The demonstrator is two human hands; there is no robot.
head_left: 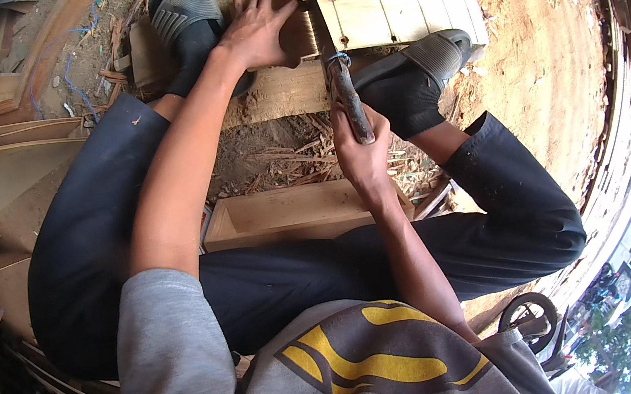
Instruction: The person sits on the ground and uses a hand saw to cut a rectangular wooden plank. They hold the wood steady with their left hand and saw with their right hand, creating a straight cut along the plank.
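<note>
A: Where is the handsaw (pixel 331 64) now, and which hand has it?

B: The right hand (pixel 361 149) has it. The fingers are closed fully around the dark handle, and the blade goes away from the hand toward 12 o'clock, almost straight up in the picture. So the long axis of the saw runs from 6 to 12.

A: And the wood?

B: The slatted wooden panel (pixel 386 11) lies across this line, its long axis from 9 to 3 o'clock. The blade crosses it at nearly a right angle, near the panel's middle. The panel is at 12 o'clock from the right hand, near it.

A: What does the left hand (pixel 258 30) do?

B: It is open and flat, fingers spread, pressing on the panel just at 9 o'clock of the blade. It grips nothing. Its fingertips are just beside the blade, so this hand is nearer to the cut than the right one.

A: Anything else holding the panel?

B: Two black sandals. The left sandal (pixel 182 13) stands on the panel's end at 9 o'clock, the right sandal (pixel 415 72) at its near edge, at 3 o'clock from the saw handle. A wooden box (pixel 293 212) lies under the legs, on ground covered with wood scraps.
</note>
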